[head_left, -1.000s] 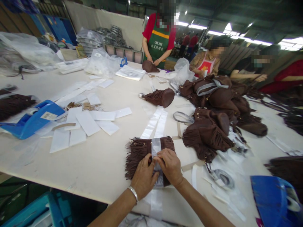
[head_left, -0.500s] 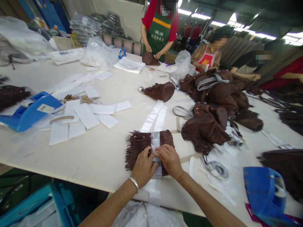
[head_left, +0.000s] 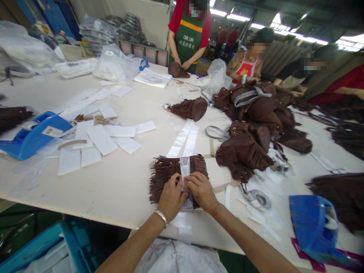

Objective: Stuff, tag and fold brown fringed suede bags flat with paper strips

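Note:
A dark brown fringed bag (head_left: 163, 167) lies flat near the table's front edge, with a translucent plastic strip (head_left: 185, 167) running across its middle. My left hand (head_left: 171, 197), with a silver bracelet at the wrist, rests over the lower part of the bag. Its bent fingers are at the strip's left side, the thumb lower down on it. From the other side my right hand (head_left: 202, 191) presses bent, close-set fingertips onto the strip. Both palms hide part of the bag and of the strip.
Blue tape dispensers stand at left (head_left: 34, 136) and right (head_left: 311, 227). White cards (head_left: 101, 140) are scattered left of the bag. Brown bags (head_left: 247, 146) are piled at right, one fringed bag (head_left: 189, 109) apart. A teal crate (head_left: 36, 242) sits below. Co-workers (head_left: 189, 36) stand across the table.
My hands stay at the strip on the bag, with only slight finger movement. The whole view has shifted a little. At the far right, a co-worker's hands have moved.

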Demonstrator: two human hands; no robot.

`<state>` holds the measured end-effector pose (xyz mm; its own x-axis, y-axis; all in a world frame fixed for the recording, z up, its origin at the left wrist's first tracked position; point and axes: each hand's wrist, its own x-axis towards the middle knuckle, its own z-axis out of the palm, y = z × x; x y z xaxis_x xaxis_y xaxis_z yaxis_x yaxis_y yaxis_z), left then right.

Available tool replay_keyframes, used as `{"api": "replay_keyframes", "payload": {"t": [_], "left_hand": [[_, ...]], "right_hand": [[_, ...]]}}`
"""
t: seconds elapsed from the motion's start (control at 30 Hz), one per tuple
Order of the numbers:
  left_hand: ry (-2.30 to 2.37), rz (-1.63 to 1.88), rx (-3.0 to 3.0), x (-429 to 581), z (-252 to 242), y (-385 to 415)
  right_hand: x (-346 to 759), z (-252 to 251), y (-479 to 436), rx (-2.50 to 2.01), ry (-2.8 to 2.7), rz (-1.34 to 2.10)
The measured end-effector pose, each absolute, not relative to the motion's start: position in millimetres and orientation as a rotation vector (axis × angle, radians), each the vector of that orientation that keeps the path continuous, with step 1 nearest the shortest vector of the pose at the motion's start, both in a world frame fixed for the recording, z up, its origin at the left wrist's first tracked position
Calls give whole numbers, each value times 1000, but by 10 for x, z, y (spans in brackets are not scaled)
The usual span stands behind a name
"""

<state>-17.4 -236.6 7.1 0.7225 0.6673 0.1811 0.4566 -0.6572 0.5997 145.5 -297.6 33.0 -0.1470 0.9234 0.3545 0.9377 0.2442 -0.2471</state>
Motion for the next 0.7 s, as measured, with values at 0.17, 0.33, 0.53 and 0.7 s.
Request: {"api": "replay_keyframes", "payload": {"t": [0.17, 0.33, 0.53, 0.7], "left_hand": [[868, 538, 2405, -167, 17, -2365], [872, 562, 2396, -154, -15, -2365], [937, 633, 2371, -133, 41, -2376], [856, 646, 2394, -146, 43, -2374]], "right_hand": [[1446, 309, -2988, -1698, -2143, -66], [1449, 320, -2990, -1678, -2184, -88], [1448, 315, -2985, -1675, -2225, -96], [1447, 293, -2996, -1698, -2239, -97]]}}
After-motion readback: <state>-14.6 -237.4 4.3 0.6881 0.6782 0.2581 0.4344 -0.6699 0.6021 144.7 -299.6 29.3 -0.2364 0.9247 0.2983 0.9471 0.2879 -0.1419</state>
